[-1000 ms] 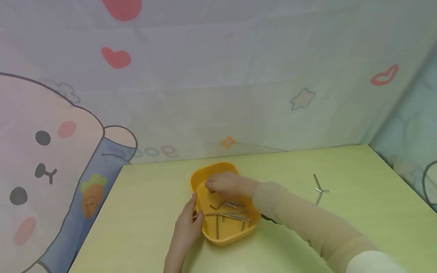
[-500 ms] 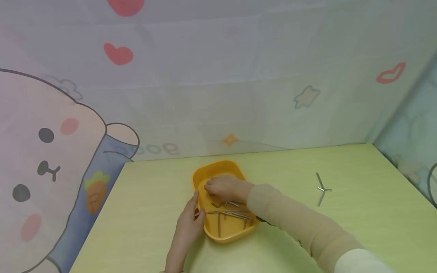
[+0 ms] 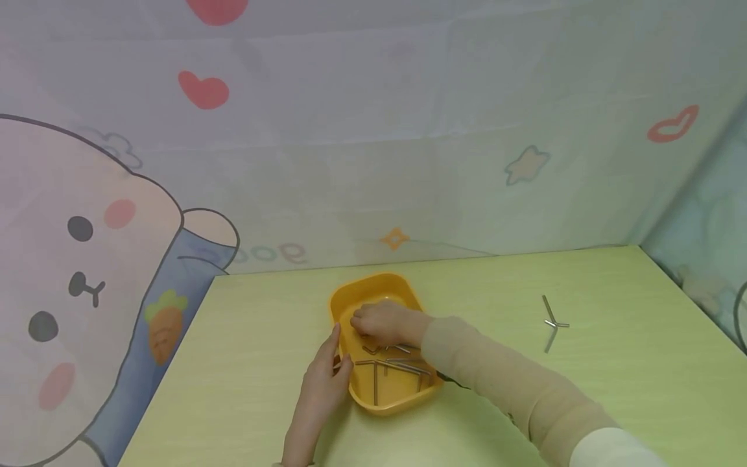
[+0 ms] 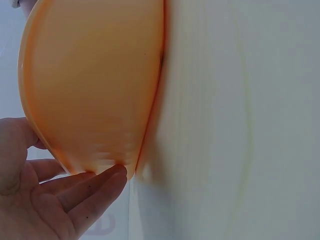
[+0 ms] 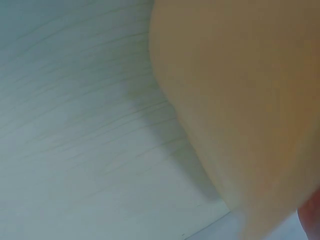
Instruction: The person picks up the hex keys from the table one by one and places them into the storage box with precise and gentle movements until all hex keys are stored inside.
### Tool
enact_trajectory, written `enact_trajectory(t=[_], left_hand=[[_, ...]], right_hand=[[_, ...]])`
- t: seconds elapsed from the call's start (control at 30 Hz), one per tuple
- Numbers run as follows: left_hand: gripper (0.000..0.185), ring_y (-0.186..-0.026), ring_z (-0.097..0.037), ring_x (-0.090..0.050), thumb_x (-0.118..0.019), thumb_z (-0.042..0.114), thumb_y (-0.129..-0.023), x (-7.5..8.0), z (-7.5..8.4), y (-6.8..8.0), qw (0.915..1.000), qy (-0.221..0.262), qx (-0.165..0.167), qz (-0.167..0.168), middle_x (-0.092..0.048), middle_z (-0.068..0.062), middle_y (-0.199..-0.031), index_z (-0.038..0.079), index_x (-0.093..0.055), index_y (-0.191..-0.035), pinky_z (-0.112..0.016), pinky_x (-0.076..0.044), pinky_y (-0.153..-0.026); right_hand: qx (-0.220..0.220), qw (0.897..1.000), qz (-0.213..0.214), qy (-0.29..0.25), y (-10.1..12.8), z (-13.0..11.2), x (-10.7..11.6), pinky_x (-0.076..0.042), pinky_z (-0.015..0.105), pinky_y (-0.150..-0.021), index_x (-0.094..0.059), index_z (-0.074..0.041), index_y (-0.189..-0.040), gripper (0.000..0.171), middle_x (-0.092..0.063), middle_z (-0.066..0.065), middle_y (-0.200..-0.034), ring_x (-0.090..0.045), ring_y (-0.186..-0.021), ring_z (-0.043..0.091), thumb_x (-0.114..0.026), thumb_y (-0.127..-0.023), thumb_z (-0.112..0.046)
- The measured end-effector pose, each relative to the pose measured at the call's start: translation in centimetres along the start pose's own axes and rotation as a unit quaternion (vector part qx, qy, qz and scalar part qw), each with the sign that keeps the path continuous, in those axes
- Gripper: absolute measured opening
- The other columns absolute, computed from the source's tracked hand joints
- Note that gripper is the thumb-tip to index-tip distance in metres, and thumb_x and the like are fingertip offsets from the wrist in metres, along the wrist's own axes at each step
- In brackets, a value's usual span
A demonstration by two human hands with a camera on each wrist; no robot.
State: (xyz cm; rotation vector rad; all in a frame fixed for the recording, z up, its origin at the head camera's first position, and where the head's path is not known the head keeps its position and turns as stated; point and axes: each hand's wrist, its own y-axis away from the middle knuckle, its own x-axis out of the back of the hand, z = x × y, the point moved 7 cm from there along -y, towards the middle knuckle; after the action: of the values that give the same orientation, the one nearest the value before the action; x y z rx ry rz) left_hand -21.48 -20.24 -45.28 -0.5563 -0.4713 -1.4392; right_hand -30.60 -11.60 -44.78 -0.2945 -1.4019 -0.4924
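A yellow plastic tray (image 3: pixel 390 407) rests on the table with several L-shaped hex keys (image 3: pixel 376 383) lying loose in its near half. At the tray's left side my left hand (image 3: pixel 320 383) holds the wall. In the left wrist view, the fingers (image 4: pixel 102 192) of that hand lie against the tray's outside and the thumb reaches over its rim. My right hand (image 3: pixel 382 322) is down inside the tray, toward its far half, with bent fingers. Its fingertips are hidden, so anything between them cannot be seen. The right wrist view shows mostly the blurred tray wall (image 5: pixel 225 100).
To the right of the tray, crossed hex keys (image 3: pixel 553 323) lie on the pale green table (image 3: pixel 630 363). A printed cloth (image 3: pixel 362 162) hangs behind the table's back edge. A dark cable (image 3: pixel 738 318) shows at the far right.
The head view has shifted slightly. Within the tray my right hand has moved a little toward the near side and settled. My left hand keeps its place at the tray wall.
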Motion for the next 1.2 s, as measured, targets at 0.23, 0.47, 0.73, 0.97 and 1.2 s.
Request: enact_trajectory(t=[0.23, 0.47, 0.73, 0.97, 1.2], left_hand=[[0.058, -0.120, -0.039, -0.058, -0.050, 0.016, -0.097, 0.1, 0.1, -0.1, 1.0000, -0.002, -0.002, 0.002, -0.041, -0.020, -0.150, 0.008, -0.031, -0.151, -0.048, -0.053, -0.097], [0.058, -0.120, -0.038, -0.058, -0.050, 0.015, -0.097, 0.0, -0.1, -0.1, 1.0000, 0.000, -0.002, 0.000, -0.040, -0.019, -0.150, 0.009, -0.030, -0.151, -0.047, -0.053, -0.096], [0.059, -0.121, -0.039, -0.057, -0.049, 0.015, -0.097, -0.1, -0.1, -0.1, 1.0000, 0.001, -0.003, -0.004, -0.040, -0.020, -0.150, 0.009, -0.029, -0.152, -0.048, -0.053, -0.097], [0.058, -0.120, -0.038, -0.057, -0.050, 0.016, -0.097, -0.1, 0.0, 0.0, 1.0000, -0.001, 0.001, -0.004, -0.041, -0.020, -0.150, 0.010, -0.029, -0.152, -0.048, -0.052, -0.097], [0.059, -0.120, -0.039, -0.057, -0.050, 0.017, -0.097, 0.0, -0.2, 0.1, 1.0000, -0.005, 0.008, -0.001, -0.040, -0.019, -0.150, 0.012, -0.029, -0.152, -0.048, -0.053, -0.097]], right_hand=[[-0.010, 1.000, 0.002, -0.012, -0.3, 0.2, -0.1, -0.044, 0.022, -0.056, -0.057, -0.017, -0.096, 0.006, -0.057, -0.005, -0.090, -0.052, -0.082, 0.011, -0.061, -0.092, -0.015], [-0.016, 1.000, 0.009, -0.019, -0.4, -0.3, 0.6, -0.048, 0.025, -0.058, -0.059, -0.014, -0.101, 0.012, -0.059, -0.002, -0.093, -0.056, -0.081, 0.014, -0.061, -0.090, -0.018], [-0.066, 0.997, 0.023, -0.040, 0.7, 0.2, 1.4, -0.044, 0.023, -0.052, -0.058, -0.018, -0.084, 0.017, -0.055, -0.006, -0.082, -0.053, -0.074, 0.012, -0.071, -0.083, -0.029], [-0.057, 0.995, 0.062, -0.044, 2.5, 0.0, 2.5, -0.042, 0.022, -0.056, -0.059, -0.016, -0.083, 0.010, -0.055, -0.005, -0.080, -0.051, -0.070, 0.010, -0.066, -0.089, -0.021], [-0.059, 0.992, 0.098, -0.056, 4.0, 0.0, 2.9, -0.043, 0.021, -0.060, -0.059, -0.015, -0.085, 0.009, -0.055, -0.006, -0.080, -0.052, -0.072, 0.011, -0.067, -0.084, -0.011]])
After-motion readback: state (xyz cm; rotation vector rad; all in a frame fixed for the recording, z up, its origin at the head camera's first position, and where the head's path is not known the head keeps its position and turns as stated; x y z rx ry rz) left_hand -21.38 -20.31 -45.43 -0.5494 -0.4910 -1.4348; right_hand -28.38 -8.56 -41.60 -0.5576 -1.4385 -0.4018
